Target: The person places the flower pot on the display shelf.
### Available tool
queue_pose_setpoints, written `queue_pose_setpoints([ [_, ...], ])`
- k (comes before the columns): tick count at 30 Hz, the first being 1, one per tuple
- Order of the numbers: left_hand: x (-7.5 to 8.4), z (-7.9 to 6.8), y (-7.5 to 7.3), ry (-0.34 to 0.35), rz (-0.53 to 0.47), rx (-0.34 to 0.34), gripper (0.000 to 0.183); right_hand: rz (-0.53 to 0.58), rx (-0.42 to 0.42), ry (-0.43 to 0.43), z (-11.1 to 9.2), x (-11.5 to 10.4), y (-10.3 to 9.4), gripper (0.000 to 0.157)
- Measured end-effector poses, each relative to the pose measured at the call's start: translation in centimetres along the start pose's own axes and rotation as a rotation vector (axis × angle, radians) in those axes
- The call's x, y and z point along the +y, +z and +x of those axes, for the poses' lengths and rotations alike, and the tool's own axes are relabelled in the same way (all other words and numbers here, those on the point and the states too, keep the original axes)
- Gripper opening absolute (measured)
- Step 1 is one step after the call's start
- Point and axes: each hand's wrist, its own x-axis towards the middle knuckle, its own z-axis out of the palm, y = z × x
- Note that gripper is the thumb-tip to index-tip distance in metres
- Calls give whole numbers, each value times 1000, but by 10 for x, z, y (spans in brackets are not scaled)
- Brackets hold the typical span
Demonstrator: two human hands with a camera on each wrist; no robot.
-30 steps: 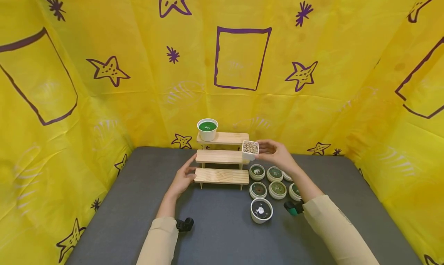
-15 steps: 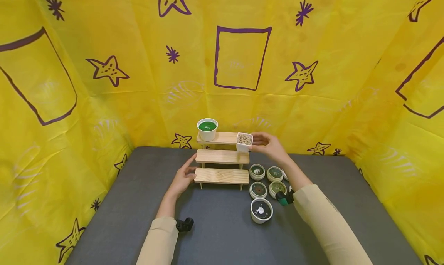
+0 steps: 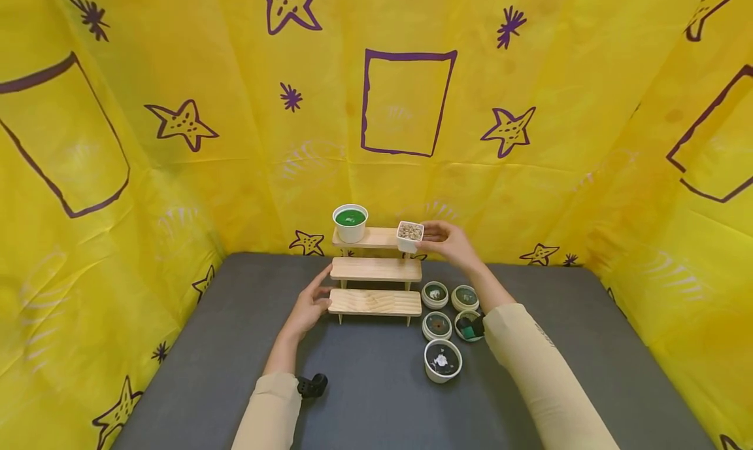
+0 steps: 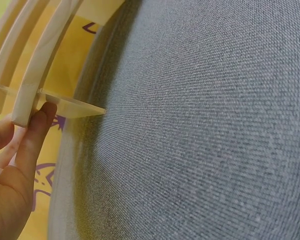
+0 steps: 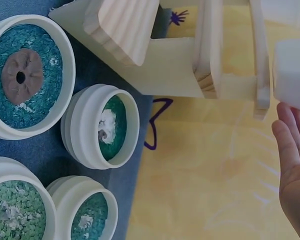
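A three-step wooden display stand [image 3: 376,269] stands at the back of the table. My left hand [image 3: 307,311] pinches the left end of its lowest step, one finger under the board [image 4: 36,65] in the left wrist view. My right hand [image 3: 451,246] holds a small square white pot [image 3: 410,237] filled with tan, pebbly bits. The pot is at the right end of the top step, close beside that board in the right wrist view, fingers against its side. A round white cup with green filling [image 3: 351,224] sits at the top step's left end.
Right of the stand, several round white jars with green, textured fillings [image 3: 436,326] stand grouped on the grey table [image 3: 365,398]. In front of them is a larger white cup with dark filling [image 3: 442,362]. A yellow patterned cloth [image 3: 406,182] rises behind the table.
My right hand has carried the square pot left and up, from beside the middle step to the top step's right end. The left hand has stayed at the lowest step.
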Motion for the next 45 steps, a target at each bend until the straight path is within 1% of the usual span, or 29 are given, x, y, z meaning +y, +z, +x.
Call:
queue_pose_setpoints([
  [7, -1, -2, 0, -5, -3, 4, 78, -12, 31, 29, 5, 1, 3, 54],
  [10, 0, -2, 0, -1, 0, 0, 78, -22, 32, 32, 8, -1, 5, 55],
  [18, 1, -2, -1, -5, 13, 9, 78, -25, 9, 12, 14, -7, 13, 57],
  [25, -1, 0, -1, 3, 14, 7, 78, -75, -3, 2, 20, -11, 25, 56],
  [31, -2, 1, 0, 5, 5, 5, 79, -63, -18, -3, 23, -14, 33, 54],
  [39, -1, 0, 0, -3, 8, 4, 77, -34, -35, 1, 25, -14, 35, 56],
  [42, -1, 0, 0, -12, 11, 4, 77, -41, -48, 1, 27, -14, 35, 58],
  [43, -1, 0, 1, -15, 11, 4, 78, -39, -56, 9, 25, -19, 35, 58],
  [45, -1, 0, 1, -18, 14, 4, 78, -52, -60, 5, 26, -20, 35, 59],
])
